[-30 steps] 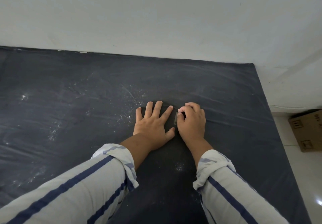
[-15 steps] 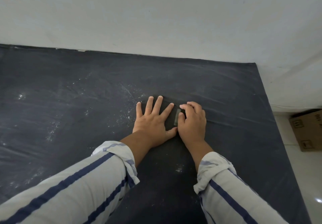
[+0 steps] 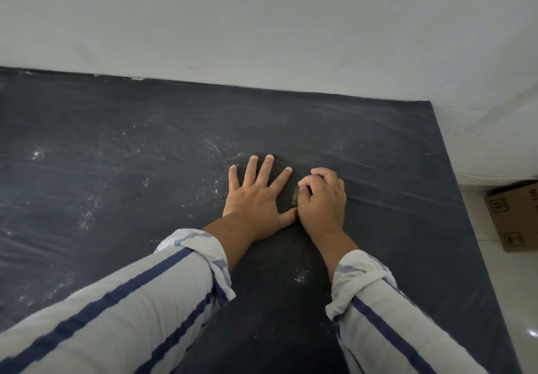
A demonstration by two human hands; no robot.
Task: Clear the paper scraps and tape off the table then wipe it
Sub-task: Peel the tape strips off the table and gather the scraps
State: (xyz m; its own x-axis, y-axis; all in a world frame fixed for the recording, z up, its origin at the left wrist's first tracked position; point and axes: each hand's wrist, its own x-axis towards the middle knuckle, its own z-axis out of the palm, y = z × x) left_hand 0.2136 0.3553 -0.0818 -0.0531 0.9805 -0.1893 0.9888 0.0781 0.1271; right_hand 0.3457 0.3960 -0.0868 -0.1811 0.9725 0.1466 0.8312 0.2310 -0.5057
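Between flat, spread left hand [image 3: 255, 199] and right hand [image 3: 323, 200], tape strip [image 3: 295, 196] in right-hand fingertip pinch.

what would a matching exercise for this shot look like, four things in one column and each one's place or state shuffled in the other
Things
1. left hand
2. right hand
3. strip of tape
4. cardboard box

Places or states
a. on the floor, past the right edge of the table
b. flat on the table, fingers spread
c. fingers curled, pinching the tape's edge
d. on the table between the two hands

Pairs: 1-b, 2-c, 3-d, 4-a
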